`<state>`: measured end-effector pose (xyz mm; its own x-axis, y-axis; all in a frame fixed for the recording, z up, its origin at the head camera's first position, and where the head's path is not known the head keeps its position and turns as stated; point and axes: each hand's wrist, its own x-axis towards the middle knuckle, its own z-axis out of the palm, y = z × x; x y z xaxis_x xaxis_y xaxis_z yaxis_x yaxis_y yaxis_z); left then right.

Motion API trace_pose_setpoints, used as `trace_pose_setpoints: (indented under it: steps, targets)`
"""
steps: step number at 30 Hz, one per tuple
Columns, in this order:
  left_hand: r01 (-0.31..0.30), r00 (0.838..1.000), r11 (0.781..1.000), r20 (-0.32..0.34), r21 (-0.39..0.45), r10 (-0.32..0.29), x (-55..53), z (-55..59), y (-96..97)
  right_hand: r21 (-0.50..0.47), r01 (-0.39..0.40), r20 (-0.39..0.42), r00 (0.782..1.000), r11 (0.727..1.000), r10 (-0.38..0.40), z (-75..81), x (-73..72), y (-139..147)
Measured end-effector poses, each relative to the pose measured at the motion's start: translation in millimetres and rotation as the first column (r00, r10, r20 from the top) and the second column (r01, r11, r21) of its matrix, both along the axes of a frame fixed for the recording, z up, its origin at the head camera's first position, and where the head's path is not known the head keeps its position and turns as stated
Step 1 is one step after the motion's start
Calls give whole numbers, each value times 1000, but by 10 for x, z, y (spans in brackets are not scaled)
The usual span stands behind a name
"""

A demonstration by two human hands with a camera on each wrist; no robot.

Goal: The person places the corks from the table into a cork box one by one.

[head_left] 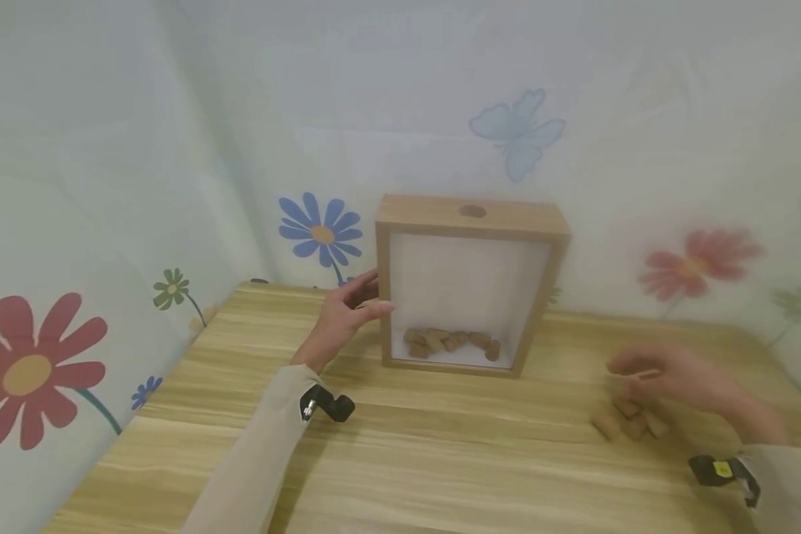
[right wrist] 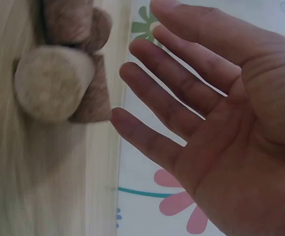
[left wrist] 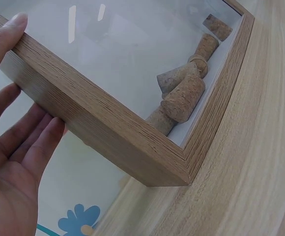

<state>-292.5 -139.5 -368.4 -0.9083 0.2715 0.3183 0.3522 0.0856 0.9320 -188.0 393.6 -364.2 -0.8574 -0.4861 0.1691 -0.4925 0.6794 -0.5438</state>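
A wooden shadow box [head_left: 547,282] with a clear front stands upright on the table, a round hole [head_left: 472,211] in its top. Several corks [head_left: 434,341] lie along its bottom inside. My left hand [head_left: 340,315] grips the box's left side, thumb on the front edge and fingertips against the side, as the left wrist view shows around the wooden frame [left wrist: 98,115]. Over at the right, my right hand [head_left: 687,378] hovers over a small pile of loose corks [head_left: 633,424]. In the right wrist view its spread, slightly bent fingers hold nothing, close beside the corks [right wrist: 54,83].
The wood-grained table [head_left: 400,460] runs back to a pale cloth backdrop [head_left: 400,96] printed with flowers and a butterfly. This cloth stands close behind the box and also along the left side. Dark camera mounts [head_left: 327,404] sit on both wrists.
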Motion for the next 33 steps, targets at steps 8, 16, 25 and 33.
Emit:
trace_pose_setpoints:
  steps: [8,16,25,33]
  targets:
    - [5,1000,1000,6,-8,-5,0,-8,1,43,-66,51,997,997,64,-80,-2,76]
    - [-12,1000,999,-12,-32,12,25,15,-11,35,-43,143,989,998,38,-39,23,11]
    - [-13,1000,999,-16,-33,13,23,15,-24,113,21,125,992,993,-36,-79,3,-62]
    - [-9,1000,1000,-9,-6,9,7,11,-23,103,34,119,992,994,-46,-99,-13,-110]
